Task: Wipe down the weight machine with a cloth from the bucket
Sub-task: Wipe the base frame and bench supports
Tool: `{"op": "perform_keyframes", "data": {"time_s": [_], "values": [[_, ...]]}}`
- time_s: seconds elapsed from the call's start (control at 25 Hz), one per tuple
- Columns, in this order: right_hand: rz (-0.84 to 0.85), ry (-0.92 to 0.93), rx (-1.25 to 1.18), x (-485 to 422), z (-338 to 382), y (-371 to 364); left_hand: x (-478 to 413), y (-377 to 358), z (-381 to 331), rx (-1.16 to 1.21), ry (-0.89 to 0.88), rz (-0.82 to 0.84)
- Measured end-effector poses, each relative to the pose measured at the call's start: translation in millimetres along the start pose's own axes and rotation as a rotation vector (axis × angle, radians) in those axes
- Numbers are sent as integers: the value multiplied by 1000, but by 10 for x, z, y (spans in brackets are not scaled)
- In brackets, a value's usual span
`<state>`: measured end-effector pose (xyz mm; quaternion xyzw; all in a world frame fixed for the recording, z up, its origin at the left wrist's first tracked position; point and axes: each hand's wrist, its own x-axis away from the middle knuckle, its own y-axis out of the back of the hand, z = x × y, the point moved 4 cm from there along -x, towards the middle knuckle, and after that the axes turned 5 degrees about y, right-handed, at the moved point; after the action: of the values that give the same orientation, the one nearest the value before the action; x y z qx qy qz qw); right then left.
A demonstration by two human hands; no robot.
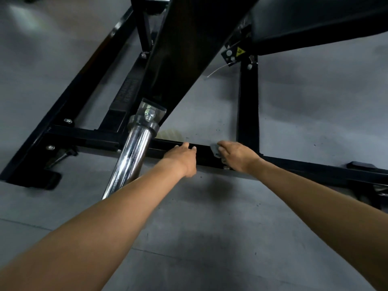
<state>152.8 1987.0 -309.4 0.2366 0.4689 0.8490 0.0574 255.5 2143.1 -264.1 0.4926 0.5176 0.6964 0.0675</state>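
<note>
Right hand (pixel 235 156) probably gripping half-hidden cloth (pixel 214 149), crossbar (pixel 203 153)

We see a dim, cool-toned scene. Light seems to fall from above: the chrome tube (pixel 132 156) carries bright streaks of glare, and soft shadows pool on the grey floor (pixel 210 227) under the forearms (pixel 126 206) and beside the black frame (pixel 84 139). The upper left corner is smeared with blur. Wide-angle distortion bends the frame's bars and stretches the forearms toward the lower edges. Dark parts lose detail.
</note>
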Motion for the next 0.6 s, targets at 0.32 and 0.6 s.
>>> {"op": "perform_keyframes", "data": {"time_s": [0.32, 0.6], "values": [[-478, -81, 248, 741, -443, -67, 18, -95, -429, 26, -162, -244], [-419, -86, 241, 850, -424, -169, -41, -3, -889, 142, -317, -296]]}}
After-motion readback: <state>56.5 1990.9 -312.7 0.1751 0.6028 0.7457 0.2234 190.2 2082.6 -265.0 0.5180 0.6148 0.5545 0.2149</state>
